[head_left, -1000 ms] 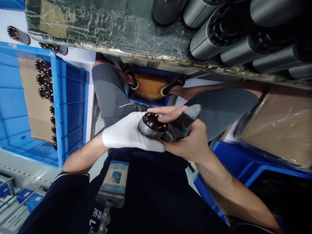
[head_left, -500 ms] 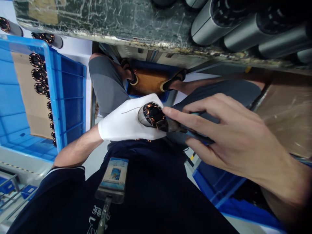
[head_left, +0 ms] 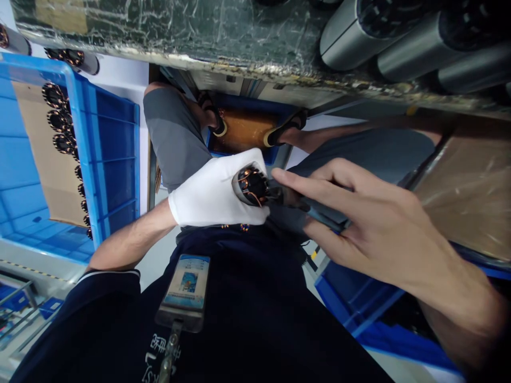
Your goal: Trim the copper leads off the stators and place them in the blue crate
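My left hand (head_left: 215, 191), in a white glove, is wrapped round a motor stator (head_left: 253, 186), a grey cylinder with a black slotted end and copper windings. That end faces up and to the right, and thin copper wire lies across it. My bare right hand (head_left: 371, 223) grips pliers (head_left: 319, 213) with dark bluish handles, its index finger stretched along them. The dark jaws are at the right rim of the stator's end; blur hides whether they hold a wire.
A worn bench edge (head_left: 191, 37) crosses the top, with several grey cylinders (head_left: 347, 37) at its right. On the left a blue crate (head_left: 107, 127) holds several stators (head_left: 59, 121) beside cardboard. Another blue bin (head_left: 351, 303) stands low right. An orange-brown tray (head_left: 247, 127) lies between my feet.
The long wire that stuck out leftward over the glove no longer shows there. The stator has turned slightly in my left hand, and the pliers' jaws have shifted a little at its rim.
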Action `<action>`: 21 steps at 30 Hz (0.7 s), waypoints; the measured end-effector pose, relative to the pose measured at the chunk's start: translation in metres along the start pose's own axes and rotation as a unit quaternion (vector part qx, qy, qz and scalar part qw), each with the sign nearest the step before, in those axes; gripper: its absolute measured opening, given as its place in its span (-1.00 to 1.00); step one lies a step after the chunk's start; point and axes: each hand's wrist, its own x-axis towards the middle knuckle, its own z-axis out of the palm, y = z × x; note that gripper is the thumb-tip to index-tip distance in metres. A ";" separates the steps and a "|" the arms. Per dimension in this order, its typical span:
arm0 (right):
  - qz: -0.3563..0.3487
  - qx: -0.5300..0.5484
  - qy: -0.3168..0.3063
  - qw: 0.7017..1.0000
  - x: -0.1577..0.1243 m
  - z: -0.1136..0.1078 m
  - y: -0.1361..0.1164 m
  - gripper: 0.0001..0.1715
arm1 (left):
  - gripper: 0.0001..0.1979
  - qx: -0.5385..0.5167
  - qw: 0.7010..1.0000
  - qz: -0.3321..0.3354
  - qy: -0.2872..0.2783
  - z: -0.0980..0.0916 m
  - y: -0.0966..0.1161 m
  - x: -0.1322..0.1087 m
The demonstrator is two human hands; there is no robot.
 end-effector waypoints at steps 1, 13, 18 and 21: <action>-0.010 -0.023 0.002 1.000 0.001 0.001 0.000 -0.03 | -0.65 0.042 0.999 -0.002 0.011 0.001 0.001 0.001; 0.011 -0.116 -0.039 0.992 -0.003 -0.003 -0.013 -0.27 | -0.64 0.194 0.979 -0.067 0.020 0.012 0.017 0.003; 0.001 -0.137 -0.026 0.990 -0.001 -0.001 -0.014 -0.27 | -0.69 0.216 0.975 -0.041 0.036 0.020 0.016 0.000; 0.028 -0.093 -0.048 0.994 -0.004 -0.002 -0.007 -0.20 | -0.71 0.209 0.977 -0.026 0.029 0.023 0.008 0.000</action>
